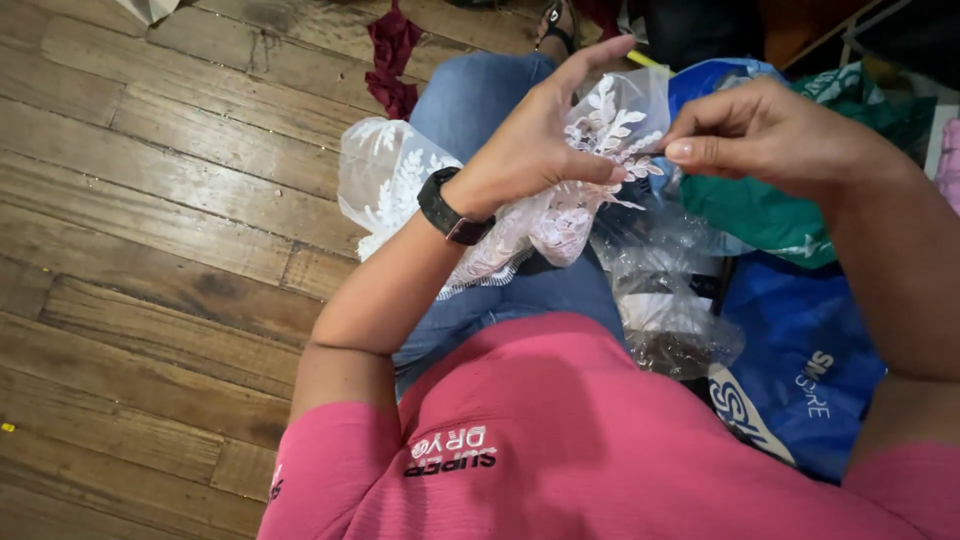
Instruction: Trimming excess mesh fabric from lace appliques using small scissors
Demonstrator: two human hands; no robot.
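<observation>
Pink shirt [600, 440] | L hand [530, 150] + R hand [770, 130] pinch lace [600, 130] | needle unclear

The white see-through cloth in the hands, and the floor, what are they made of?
The white cloth looks like lace on fine netting: you can see through it, and raised leaf shapes are stitched on. The left hand holds it up and the right hand pinches its edge. The floor looks like old wooden planks, brown, with visible grain, seams between boards and worn, scuffed patches.

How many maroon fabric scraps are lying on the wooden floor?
1: a maroon scrap on the wooden floor at top centre, beyond the knee. Others may be hidden behind the lace.
</observation>
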